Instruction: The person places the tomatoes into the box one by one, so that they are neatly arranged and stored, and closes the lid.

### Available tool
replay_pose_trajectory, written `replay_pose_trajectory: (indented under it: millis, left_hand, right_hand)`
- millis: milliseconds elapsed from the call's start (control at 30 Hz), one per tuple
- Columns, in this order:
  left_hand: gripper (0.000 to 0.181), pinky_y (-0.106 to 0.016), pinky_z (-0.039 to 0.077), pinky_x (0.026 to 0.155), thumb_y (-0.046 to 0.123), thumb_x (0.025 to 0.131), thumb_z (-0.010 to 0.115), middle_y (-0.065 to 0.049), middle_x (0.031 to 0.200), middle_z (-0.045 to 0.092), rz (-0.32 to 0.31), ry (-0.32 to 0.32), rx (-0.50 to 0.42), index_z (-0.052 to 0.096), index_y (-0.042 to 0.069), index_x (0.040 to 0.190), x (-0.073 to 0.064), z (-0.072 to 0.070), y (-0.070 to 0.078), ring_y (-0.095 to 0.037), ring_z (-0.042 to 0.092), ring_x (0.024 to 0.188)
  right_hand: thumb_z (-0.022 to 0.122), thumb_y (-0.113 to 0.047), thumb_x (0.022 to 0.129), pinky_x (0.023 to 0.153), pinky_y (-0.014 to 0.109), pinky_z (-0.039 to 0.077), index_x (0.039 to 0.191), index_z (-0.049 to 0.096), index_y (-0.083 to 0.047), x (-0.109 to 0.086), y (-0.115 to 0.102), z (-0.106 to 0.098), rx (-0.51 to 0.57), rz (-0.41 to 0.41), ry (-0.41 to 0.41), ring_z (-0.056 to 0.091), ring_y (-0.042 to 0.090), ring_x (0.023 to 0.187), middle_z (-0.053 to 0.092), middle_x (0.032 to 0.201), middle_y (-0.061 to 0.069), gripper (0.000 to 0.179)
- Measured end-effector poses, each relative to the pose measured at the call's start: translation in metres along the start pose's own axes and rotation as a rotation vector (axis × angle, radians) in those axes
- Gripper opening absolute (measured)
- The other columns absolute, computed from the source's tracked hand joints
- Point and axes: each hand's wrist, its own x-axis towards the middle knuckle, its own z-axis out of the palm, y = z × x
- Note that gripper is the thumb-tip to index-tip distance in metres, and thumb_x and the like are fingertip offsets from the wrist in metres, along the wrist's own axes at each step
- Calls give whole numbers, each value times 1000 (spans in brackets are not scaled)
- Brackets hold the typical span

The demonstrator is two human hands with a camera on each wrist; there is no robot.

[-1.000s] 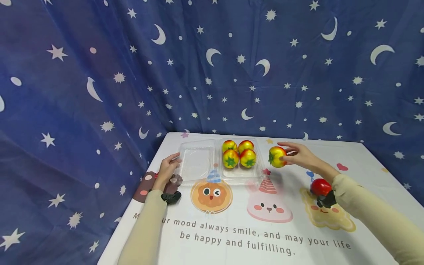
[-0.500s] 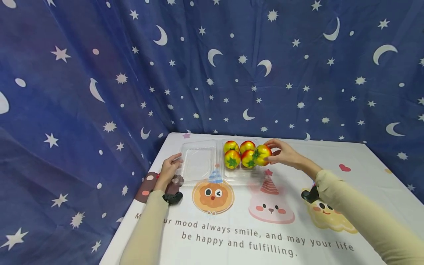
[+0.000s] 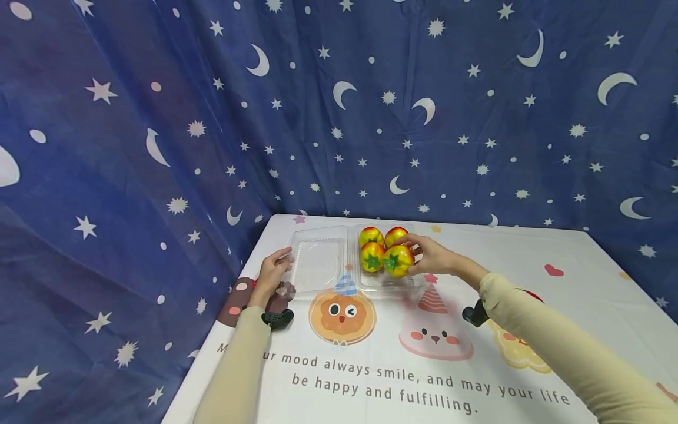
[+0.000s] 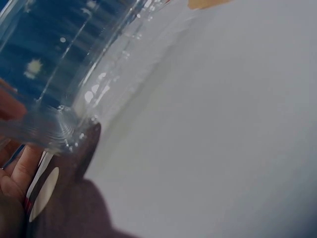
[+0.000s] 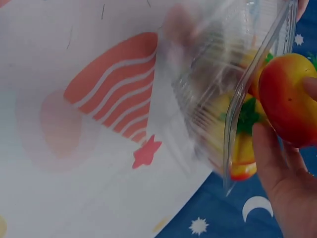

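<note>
A clear plastic clamshell box (image 3: 389, 285) lies opened out on the table, its lid (image 3: 319, 259) to the left. Yellow-and-red fruits with green star-shaped leaves, such as the front left fruit (image 3: 372, 257), sit in its tray half. My right hand (image 3: 436, 257) pinches another such fruit (image 3: 399, 261) between thumb and fingers, above the tray's front right part, hiding the fruit beneath it. In the right wrist view this held fruit (image 5: 288, 99) overlaps the box rim. At the lid's left edge, my left hand (image 3: 273, 274) holds the plastic, with fingers on both sides of the rim (image 4: 62, 141).
A red round thing (image 3: 534, 296) shows just behind my right sleeve, mostly hidden. The white tablecloth (image 3: 371, 353) carries printed cartoon faces and lettering. A dark blue curtain (image 3: 450, 147) with stars and moons hangs behind the table and along its left side.
My right hand has carried the held fruit leftwards, from beside the box to over its tray. The right forearm now covers most of the red round thing. The left hand keeps its place on the lid.
</note>
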Motion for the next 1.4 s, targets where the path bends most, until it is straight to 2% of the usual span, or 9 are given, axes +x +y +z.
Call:
replay_pose_trajectory:
  millis: [200, 433, 533, 700, 867, 1133, 1200, 1300, 1400]
  left_hand:
    - [53, -22, 43, 81, -9, 88, 48, -34, 139, 47, 0, 4, 22, 46, -12, 140, -1, 1, 1, -43, 52, 124]
    - [52, -18, 42, 79, -8, 88, 48, -35, 136, 49, 7, 4, 31, 46, -11, 141, -2, 1, 2, -44, 52, 123]
    - [52, -19, 43, 80, -8, 89, 47, -37, 134, 50, 12, 2, 25, 45, -12, 141, -2, 0, 2, -45, 51, 123]
    - [53, -20, 41, 80, -9, 88, 47, -37, 134, 50, -2, 5, 26, 45, -11, 141, -2, 0, 1, -46, 51, 123]
    - [54, -20, 41, 80, -10, 87, 48, -36, 134, 50, -7, 5, 18, 45, -11, 141, -1, 1, 1, -46, 51, 123]
    - [52, -22, 46, 82, -8, 88, 47, -37, 135, 49, 23, 4, 36, 45, -12, 140, -2, 1, 2, -46, 52, 123]
    - [52, -22, 45, 81, -8, 88, 47, -36, 135, 49, 17, 6, 32, 46, -12, 140, 0, 1, -1, -46, 52, 123]
    - [52, -18, 45, 78, -7, 87, 48, -33, 135, 52, 27, 33, 36, 48, -10, 139, 9, 1, -16, -43, 55, 121]
    - [52, -22, 46, 82, -7, 87, 48, -33, 135, 51, 36, 31, 39, 48, -11, 139, 8, 1, -16, -43, 54, 121]
  right_hand:
    - [76, 12, 68, 87, 48, 53, 131, 52, 0, 3, -9, 11, -82, -51, 4, 58, 40, 107, 56, 127, 23, 68]
    - [80, 9, 66, 99, 51, 46, 131, 54, -5, 8, -20, 22, -329, -100, 23, 54, 33, 117, 57, 129, 13, 71]
    - [80, 7, 66, 100, 49, 46, 130, 56, -9, 10, -23, 26, -387, -110, 22, 54, 30, 114, 55, 125, 11, 71]
    - [77, 8, 66, 93, 46, 51, 128, 59, -12, 12, -24, 33, -409, -108, 13, 54, 30, 105, 49, 116, 12, 68]
    - [77, 9, 68, 91, 43, 52, 126, 60, -15, 15, -24, 41, -454, -93, -4, 54, 27, 100, 48, 113, 8, 65]
    - [75, 10, 72, 92, 44, 51, 127, 61, -15, 18, -22, 50, -520, -147, -19, 57, 27, 101, 51, 120, 10, 62]
    - [74, 10, 71, 88, 42, 52, 125, 62, -15, 18, -20, 52, -529, -167, -14, 58, 27, 99, 51, 118, 11, 61]
    - [74, 10, 71, 86, 41, 52, 123, 64, -17, 21, -19, 54, -532, -185, -16, 58, 27, 98, 52, 115, 11, 60]
    - [75, 11, 70, 86, 40, 51, 122, 66, -18, 23, -18, 55, -528, -172, -29, 57, 26, 97, 52, 112, 9, 60]
